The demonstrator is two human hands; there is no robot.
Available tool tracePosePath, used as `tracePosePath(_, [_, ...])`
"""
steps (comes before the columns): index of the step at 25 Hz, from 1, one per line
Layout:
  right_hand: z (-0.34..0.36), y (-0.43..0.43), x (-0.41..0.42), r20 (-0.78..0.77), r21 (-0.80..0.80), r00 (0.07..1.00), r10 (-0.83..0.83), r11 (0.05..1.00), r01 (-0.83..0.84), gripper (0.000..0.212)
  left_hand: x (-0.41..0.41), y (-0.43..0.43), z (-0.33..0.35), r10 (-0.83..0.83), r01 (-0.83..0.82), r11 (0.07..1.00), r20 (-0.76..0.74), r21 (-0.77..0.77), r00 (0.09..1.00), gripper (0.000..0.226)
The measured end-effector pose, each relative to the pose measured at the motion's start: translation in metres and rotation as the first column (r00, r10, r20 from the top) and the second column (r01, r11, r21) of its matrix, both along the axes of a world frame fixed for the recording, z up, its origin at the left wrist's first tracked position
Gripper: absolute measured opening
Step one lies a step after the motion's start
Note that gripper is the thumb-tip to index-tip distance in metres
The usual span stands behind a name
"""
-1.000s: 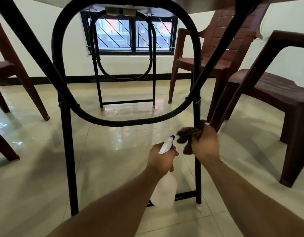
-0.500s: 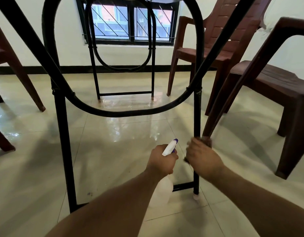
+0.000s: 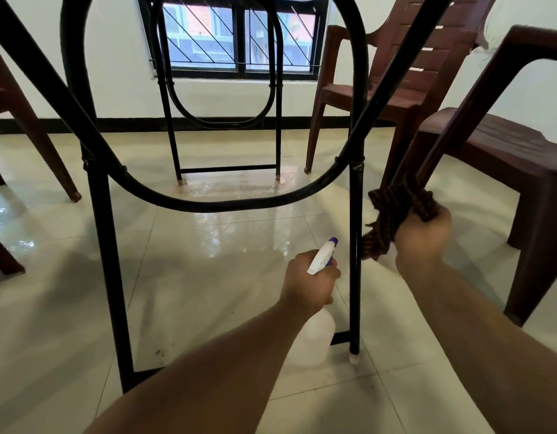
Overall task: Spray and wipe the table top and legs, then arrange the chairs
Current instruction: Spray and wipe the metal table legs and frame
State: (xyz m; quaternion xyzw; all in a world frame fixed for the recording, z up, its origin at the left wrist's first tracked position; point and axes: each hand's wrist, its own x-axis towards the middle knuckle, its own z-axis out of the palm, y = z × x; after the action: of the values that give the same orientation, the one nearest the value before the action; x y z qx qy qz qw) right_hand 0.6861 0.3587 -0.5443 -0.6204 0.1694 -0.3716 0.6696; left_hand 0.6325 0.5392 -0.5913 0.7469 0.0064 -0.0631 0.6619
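Observation:
I look under the table at its black metal frame. The near right table leg stands upright between my hands. My left hand grips a white spray bottle by its neck, just left of that leg, with the purple-tipped nozzle pointing up. My right hand holds a dark brown cloth to the right of the leg; the cloth's hanging end lies close beside the leg. The black oval brace curves above. The table top is out of view.
Brown plastic chairs stand around: one at the right, one behind it, others at the left edge. The far table legs stand before a barred window. The tiled floor is glossy and wet-looking.
My right hand with the cloth has come off the leg, moving right and up. The camera has dropped lower. My left hand keeps holding the bottle in about the same place.

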Motion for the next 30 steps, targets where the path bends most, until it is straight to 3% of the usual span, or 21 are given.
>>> tracePosePath(2, [0.023,0.019,0.007,0.118,-0.063,0.993,-0.011,0.998,0.019,0.034,-0.001,0.001,-0.006,-0.022,0.023,0.999,-0.031,0.043,0.999,0.016])
tracePosePath(4, [0.028,0.041,0.003,0.190,-0.426,0.980,0.053,0.904,0.034,0.037,-0.002,0.002,-0.011,-0.022,0.025,0.996,-0.046,0.087,0.999,0.019])
tracePosePath(5, [0.018,0.047,-0.001,0.192,-0.665,0.977,0.095,0.744,0.058,0.037,-0.002,0.003,-0.014,-0.010,0.015,0.994,-0.051,0.106,0.999,0.020])
tracePosePath(7, [-0.022,0.041,-0.010,0.063,-0.975,0.986,0.156,0.219,0.028,0.038,-0.002,0.010,-0.021,0.018,-0.009,0.989,-0.058,0.146,0.998,0.022])
tracePosePath(9, [-0.076,0.018,-0.025,-0.198,-0.952,0.975,0.102,-0.257,-0.166,0.039,-0.004,0.020,-0.027,0.025,-0.015,0.988,-0.066,0.157,0.998,0.020])
tracePosePath(10, [-0.094,0.009,-0.040,-0.323,-0.869,0.944,0.064,-0.416,-0.269,0.039,-0.005,0.026,-0.028,0.018,-0.007,0.988,-0.072,0.157,0.997,0.020])
tracePosePath(12, [-0.103,-0.008,-0.054,-0.428,-0.767,0.902,0.062,-0.554,-0.325,0.046,-0.005,0.033,-0.032,0.012,0.001,0.985,-0.073,0.175,0.997,0.022])
tracePosePath(13, [-0.094,-0.008,-0.053,-0.403,-0.783,0.911,0.087,-0.549,-0.293,0.052,-0.004,0.036,-0.033,0.017,-0.004,0.983,-0.072,0.181,0.997,0.024])
tracePosePath(14, [-0.080,-0.002,-0.047,-0.327,-0.846,0.940,0.096,-0.474,-0.245,0.057,-0.004,0.036,-0.035,0.018,-0.003,0.983,-0.079,0.183,0.997,0.025])
tracePosePath(17, [-0.027,0.024,-0.013,-0.078,-0.989,0.997,0.017,-0.131,-0.075,0.058,-0.008,0.028,-0.037,-0.045,0.063,0.981,-0.101,0.185,0.994,0.027])
tracePosePath(18, [-0.024,0.028,-0.008,-0.080,-0.988,0.997,-0.015,-0.133,-0.082,0.057,-0.010,0.025,-0.036,-0.080,0.100,0.980,-0.117,0.173,0.990,0.026])
tracePosePath(20, [-0.052,0.021,-0.020,-0.190,-0.911,0.981,-0.049,-0.364,-0.195,0.053,-0.015,0.019,-0.034,-0.137,0.156,0.975,-0.130,0.156,0.982,0.019])
tracePosePath(22, [-0.097,0.009,-0.054,-0.424,-0.724,0.902,-0.083,-0.568,-0.393,0.044,-0.015,0.019,-0.034,-0.155,0.175,0.968,-0.124,0.178,0.980,0.015])
tracePosePath(24, [-0.118,-0.010,-0.081,-0.660,-0.493,0.738,-0.143,-0.658,-0.569,0.045,-0.014,0.022,-0.039,-0.151,0.178,0.960,-0.133,0.218,0.980,0.016])
tracePosePath(25, [-0.116,-0.014,-0.082,-0.674,-0.462,0.727,-0.130,-0.693,-0.553,0.047,-0.015,0.024,-0.043,-0.149,0.178,0.955,-0.137,0.236,0.979,0.017])
tracePosePath(26, [-0.109,-0.014,-0.076,-0.616,-0.514,0.784,-0.069,-0.719,-0.467,0.050,-0.016,0.026,-0.046,-0.152,0.185,0.951,-0.146,0.250,0.978,0.017])
tracePosePath(27, [-0.099,-0.013,-0.069,-0.496,-0.626,0.868,-0.001,-0.692,-0.359,0.053,-0.016,0.026,-0.049,-0.156,0.193,0.947,-0.156,0.258,0.975,0.016])
tracePosePath(28, [-0.087,-0.011,-0.058,-0.341,-0.757,0.940,0.023,-0.599,-0.260,0.056,-0.017,0.025,-0.052,-0.161,0.200,0.945,-0.167,0.259,0.973,0.015])
tracePosePath(30, [-0.073,0.001,-0.037,-0.141,-0.917,0.990,-0.027,-0.374,-0.141,0.062,-0.018,0.024,-0.057,-0.163,0.206,0.946,-0.183,0.252,0.970,0.013])
